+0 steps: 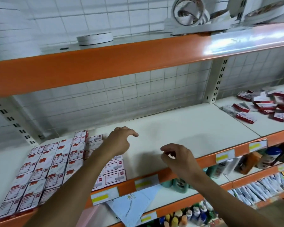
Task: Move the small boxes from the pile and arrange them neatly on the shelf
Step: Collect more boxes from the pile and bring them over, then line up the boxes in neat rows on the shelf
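A single head-worn camera looks forward and down at the middle shelf [179, 128] from close in front of its orange front edge. Its wide lens also takes in the upper shelf [105, 63] above and lower shelves [211, 194] at the bottom right.

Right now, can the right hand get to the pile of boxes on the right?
Probably yes. The right hand holds nothing, and bare shelf lies between it and the pile. Only the far stretch may hinder it.

Matt cream metal shelf [179, 128], glossy orange front edge [105, 63]; printed cardboard boxes [44, 163]; wire-grid back panel [138, 95].
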The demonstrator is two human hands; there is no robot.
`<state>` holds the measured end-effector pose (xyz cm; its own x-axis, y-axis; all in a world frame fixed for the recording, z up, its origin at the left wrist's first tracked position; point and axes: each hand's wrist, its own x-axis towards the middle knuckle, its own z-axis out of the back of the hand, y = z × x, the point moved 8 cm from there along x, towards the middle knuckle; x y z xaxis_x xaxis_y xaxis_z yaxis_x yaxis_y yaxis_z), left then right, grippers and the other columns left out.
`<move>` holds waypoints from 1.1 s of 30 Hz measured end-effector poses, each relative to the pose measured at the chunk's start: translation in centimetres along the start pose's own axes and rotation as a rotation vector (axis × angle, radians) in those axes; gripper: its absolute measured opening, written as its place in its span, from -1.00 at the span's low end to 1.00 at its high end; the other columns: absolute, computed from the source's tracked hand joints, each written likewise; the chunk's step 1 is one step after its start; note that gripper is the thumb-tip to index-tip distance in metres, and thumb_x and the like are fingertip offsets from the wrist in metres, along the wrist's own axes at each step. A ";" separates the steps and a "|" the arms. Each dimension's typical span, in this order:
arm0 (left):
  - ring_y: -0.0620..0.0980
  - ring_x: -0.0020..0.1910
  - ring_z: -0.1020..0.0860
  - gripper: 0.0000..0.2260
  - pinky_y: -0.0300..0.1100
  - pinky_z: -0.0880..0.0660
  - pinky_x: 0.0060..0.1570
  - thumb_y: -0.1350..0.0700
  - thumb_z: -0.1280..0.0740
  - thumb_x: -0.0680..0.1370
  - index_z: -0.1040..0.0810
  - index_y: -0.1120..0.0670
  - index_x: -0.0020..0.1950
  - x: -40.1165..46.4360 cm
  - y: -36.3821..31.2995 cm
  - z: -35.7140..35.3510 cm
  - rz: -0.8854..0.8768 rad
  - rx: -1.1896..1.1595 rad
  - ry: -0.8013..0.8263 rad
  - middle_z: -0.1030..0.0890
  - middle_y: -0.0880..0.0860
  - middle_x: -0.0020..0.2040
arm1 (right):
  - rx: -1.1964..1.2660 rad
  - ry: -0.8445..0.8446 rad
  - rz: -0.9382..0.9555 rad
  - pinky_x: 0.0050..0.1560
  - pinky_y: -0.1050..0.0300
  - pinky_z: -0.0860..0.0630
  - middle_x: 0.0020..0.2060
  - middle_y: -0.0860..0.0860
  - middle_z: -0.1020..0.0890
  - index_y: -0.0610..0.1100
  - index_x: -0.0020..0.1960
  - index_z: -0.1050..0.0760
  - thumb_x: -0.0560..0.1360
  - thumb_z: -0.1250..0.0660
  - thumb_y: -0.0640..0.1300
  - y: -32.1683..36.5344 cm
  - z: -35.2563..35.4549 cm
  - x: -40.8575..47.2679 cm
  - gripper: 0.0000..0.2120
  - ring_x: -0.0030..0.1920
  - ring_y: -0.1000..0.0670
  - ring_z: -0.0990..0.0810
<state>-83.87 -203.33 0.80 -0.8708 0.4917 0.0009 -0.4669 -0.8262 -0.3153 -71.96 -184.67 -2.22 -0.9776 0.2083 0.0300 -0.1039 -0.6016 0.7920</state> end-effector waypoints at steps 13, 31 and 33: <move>-0.04 0.23 -0.51 -0.67 -0.17 -0.41 0.24 0.15 -0.19 0.59 -0.56 -0.08 0.29 7.5 -27.5 -10.5 -0.446 -0.084 0.123 -0.57 -0.02 0.25 | -0.180 -0.201 -0.234 -0.13 0.29 -0.41 -0.06 0.12 -0.64 0.00 0.15 -0.62 0.47 -0.38 -0.05 -14.1 19.2 -2.4 -0.74 -0.12 0.12 -0.59; -0.09 0.14 -0.52 -0.75 -0.26 -0.46 0.07 0.05 -0.31 0.58 -0.56 -0.06 0.26 16.1 -54.4 -17.7 -0.535 -0.258 0.005 -0.57 -0.06 0.18 | -0.253 -0.271 -0.412 -0.11 0.21 -0.51 -0.06 0.08 -0.66 -0.04 0.12 -0.62 0.51 -0.34 -0.06 -29.8 42.4 -9.1 -0.79 -0.08 0.07 -0.60; -0.07 0.13 -0.51 -0.76 -0.26 -0.42 0.02 0.07 -0.31 0.57 -0.58 -0.04 0.23 16.9 -55.6 -17.9 -0.543 -0.235 -0.013 -0.57 -0.04 0.15 | -0.244 -0.263 -0.409 -0.11 0.24 -0.51 -0.07 0.11 -0.65 0.00 0.13 -0.61 0.50 -0.37 -0.02 -30.8 43.6 -8.7 -0.77 -0.09 0.11 -0.59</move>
<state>-69.90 -144.18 1.32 -0.5190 0.8226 0.2323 -0.8009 -0.3730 -0.4685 -52.26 -134.31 -0.30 -0.7732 0.6298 -0.0748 -0.5362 -0.5862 0.6073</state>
